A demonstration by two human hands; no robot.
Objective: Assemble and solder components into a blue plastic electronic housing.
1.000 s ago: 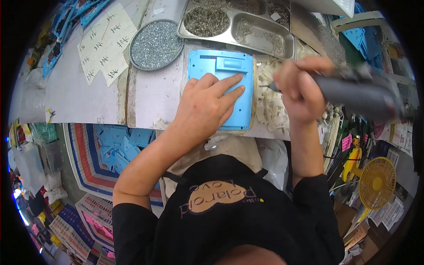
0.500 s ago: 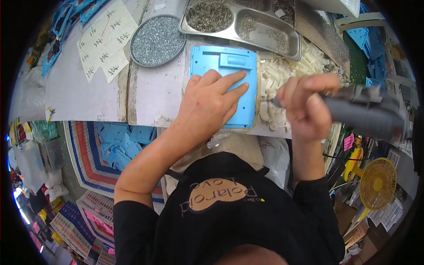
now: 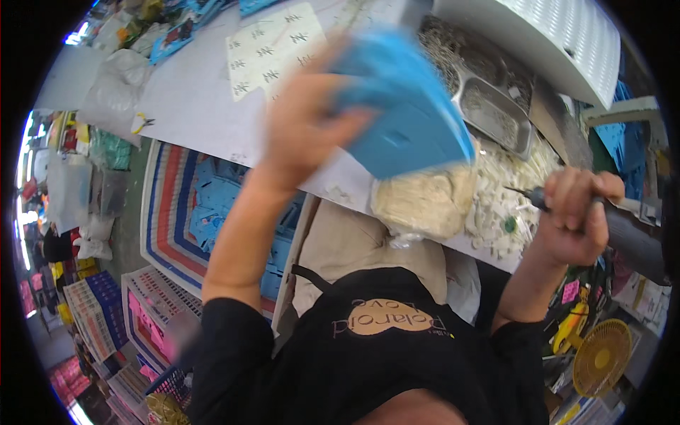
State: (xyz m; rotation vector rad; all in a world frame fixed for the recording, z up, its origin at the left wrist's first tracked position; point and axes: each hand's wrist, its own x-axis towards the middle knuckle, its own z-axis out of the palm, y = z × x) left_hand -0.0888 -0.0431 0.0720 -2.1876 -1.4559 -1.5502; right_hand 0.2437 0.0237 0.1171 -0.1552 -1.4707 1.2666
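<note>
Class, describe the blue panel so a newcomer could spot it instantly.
Start at the white worktable and find the beige pad at its near edge. Just above that pad in the picture, the left hand holds the blue panel. Unlike the blue pieces in the striped bag, it is in a hand.

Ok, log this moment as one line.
Left hand: tilted blue plastic casing, motion-blurred | Right hand: dark power screwdriver, bit near white plastic pieces | Worktop: beige pad at edge

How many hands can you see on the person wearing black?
2. The left hand, blurred, holds the blue plastic case up over the table; the right hand holds the dark handheld tool. Some fingers are partly hidden.
</note>
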